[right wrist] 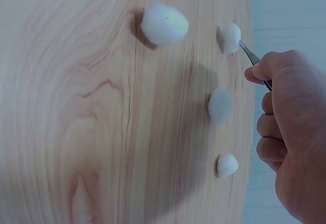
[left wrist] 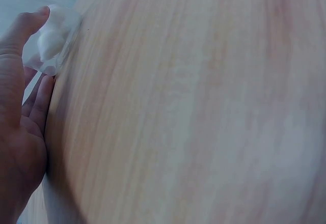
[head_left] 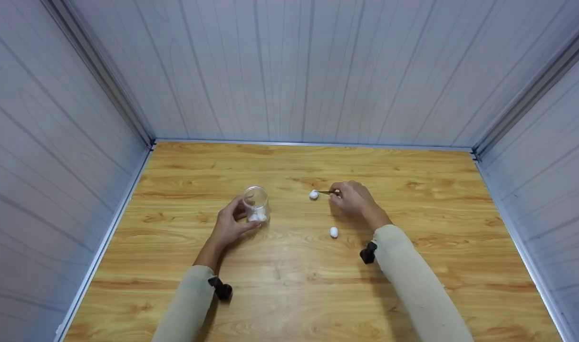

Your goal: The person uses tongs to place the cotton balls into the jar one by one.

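Observation:
My left hand (head_left: 230, 225) grips a clear glass jar (head_left: 256, 199) that stands on the table. White cotton balls (left wrist: 51, 42) lie in its bottom. Tweezers (head_left: 328, 192) are pinched between the thumb and fingers of my right hand (head_left: 355, 199). Their tips meet a cotton ball (head_left: 313, 194) on the table; whether they grip it I cannot tell. Nearer to me lies another cotton ball (head_left: 333, 232). In the right wrist view, several cotton balls show, including one below the hand (right wrist: 220, 106) and one lower down (right wrist: 227, 165); the head view hides these two behind the right hand.
The wood-grain table (head_left: 289, 294) is enclosed by a pale panelled back wall (head_left: 289, 71) and side walls. Metal edging (head_left: 313, 143) runs along its far side. A small black device sits on each wrist, over pale sleeves (head_left: 420, 285).

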Available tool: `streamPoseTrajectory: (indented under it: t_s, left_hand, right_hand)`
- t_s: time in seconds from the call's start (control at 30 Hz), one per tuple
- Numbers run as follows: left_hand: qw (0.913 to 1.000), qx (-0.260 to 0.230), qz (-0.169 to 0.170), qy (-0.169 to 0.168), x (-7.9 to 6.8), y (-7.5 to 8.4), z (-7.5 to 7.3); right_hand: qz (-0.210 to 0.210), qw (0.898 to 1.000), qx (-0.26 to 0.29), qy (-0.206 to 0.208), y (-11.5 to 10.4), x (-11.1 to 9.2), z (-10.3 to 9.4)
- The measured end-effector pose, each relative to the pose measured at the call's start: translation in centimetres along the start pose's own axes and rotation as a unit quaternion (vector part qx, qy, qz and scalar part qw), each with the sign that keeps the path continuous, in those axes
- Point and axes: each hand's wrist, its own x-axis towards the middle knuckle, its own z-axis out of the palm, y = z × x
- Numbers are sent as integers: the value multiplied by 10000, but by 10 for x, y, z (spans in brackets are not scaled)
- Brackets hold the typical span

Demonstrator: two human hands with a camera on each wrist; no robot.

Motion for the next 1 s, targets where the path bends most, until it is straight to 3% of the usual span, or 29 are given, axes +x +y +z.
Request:
streamPoseTrajectory:
  t_s: [0.33, 0.63, 1.0]
  left_hand:
    - [10000, -44, 7, 10, 0, 1, 0]
    - [10000, -16, 34, 52, 0, 0, 1]
    - [9999, -143, 8, 22, 0, 0, 1]
  right_hand:
    - [-267, 9990, -61, 360, 4, -1, -7]
    - [-326, 9991, -27, 285, 8, -3, -20]
    - [-530, 9968, -254, 544, 7, -3, -24]
